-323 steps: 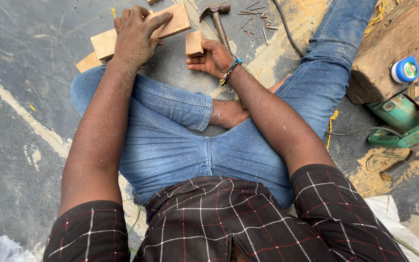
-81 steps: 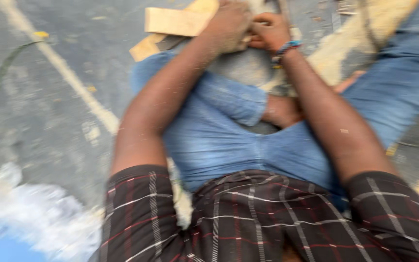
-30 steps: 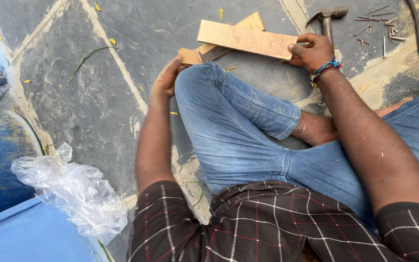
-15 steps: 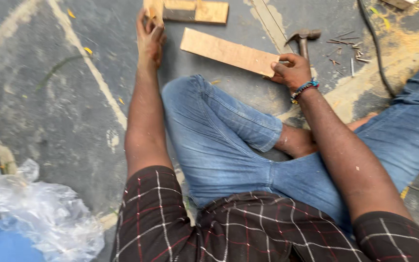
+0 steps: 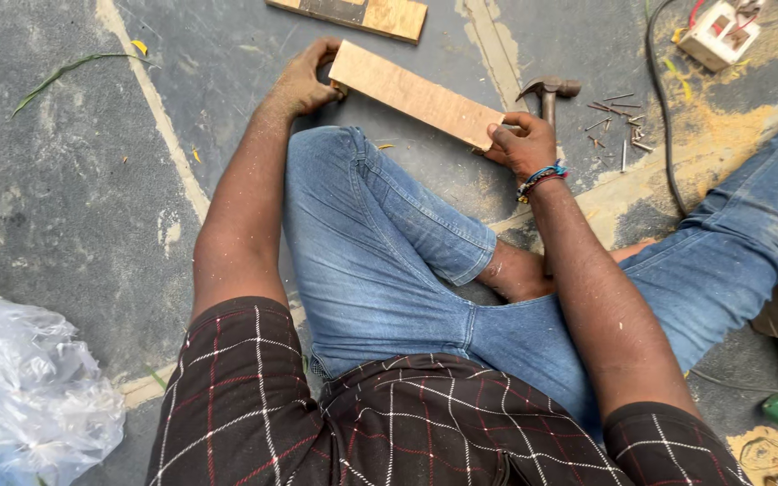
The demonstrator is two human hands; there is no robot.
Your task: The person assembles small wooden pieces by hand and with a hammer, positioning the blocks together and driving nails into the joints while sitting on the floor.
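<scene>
Head view: the left hand [image 5: 303, 83] and right hand [image 5: 524, 144] are pinching the wooden board [image 5: 416, 94] at its ends, the board's long axis running ten to four o'clock.

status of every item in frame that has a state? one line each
Flat light-brown wooden board: lying on the floor, gripped at both ends.
Left hand: closed on the board's far-left end.
Right hand: closed on its right end.
Steel claw hammer: lying on the floor, untouched.
Loose steel nails: scattered on the floor.
Clear plastic bag: crumpled.
</scene>
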